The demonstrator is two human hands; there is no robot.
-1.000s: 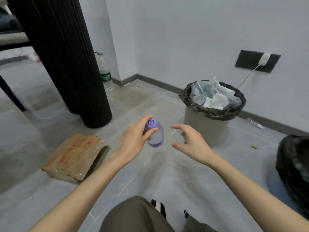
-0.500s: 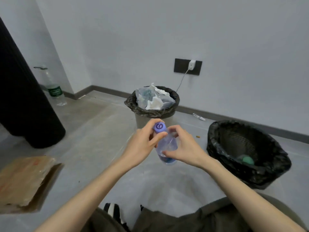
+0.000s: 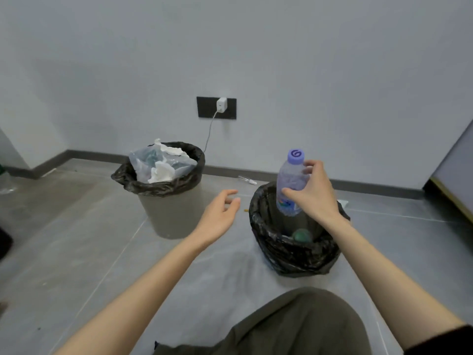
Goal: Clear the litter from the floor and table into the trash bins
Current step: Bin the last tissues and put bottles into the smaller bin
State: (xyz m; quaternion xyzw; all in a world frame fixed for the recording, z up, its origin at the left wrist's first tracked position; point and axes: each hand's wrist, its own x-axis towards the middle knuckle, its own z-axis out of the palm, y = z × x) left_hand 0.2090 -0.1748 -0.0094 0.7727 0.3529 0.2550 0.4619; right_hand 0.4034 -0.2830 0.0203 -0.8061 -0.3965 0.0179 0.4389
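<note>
A grey trash bin [image 3: 170,213] with a black liner stands on the floor [image 3: 76,239] at the left. It is heaped to the rim with a clear plastic bag [image 3: 143,160] and crumpled white paper [image 3: 162,172]. On the wall behind it, a white charger [image 3: 221,105] sits in a dark socket plate [image 3: 230,110], and its cable hangs down behind the bin.

Just right of that bin, the left hand [image 3: 220,213] hovers above the floor. It is empty, with its fingers loosely spread and slightly bent. A small brownish scrap [image 3: 245,209] lies on the floor beside its fingertips. A small clear item [image 3: 247,180] lies farther back near the baseboard; it is too small to identify.

Further right, the right hand [image 3: 316,198] grips a clear plastic bottle [image 3: 291,183] with a purple cap. Thumb and fingers are wrapped round its middle. The bottle is upright, its base over the mouth of the second bin [image 3: 294,254], which is lined with a black bag. A green rounded object [image 3: 302,235] lies at the bottom of that bin. A knee in olive trousers [image 3: 294,324] fills the lower edge of the view.
</note>
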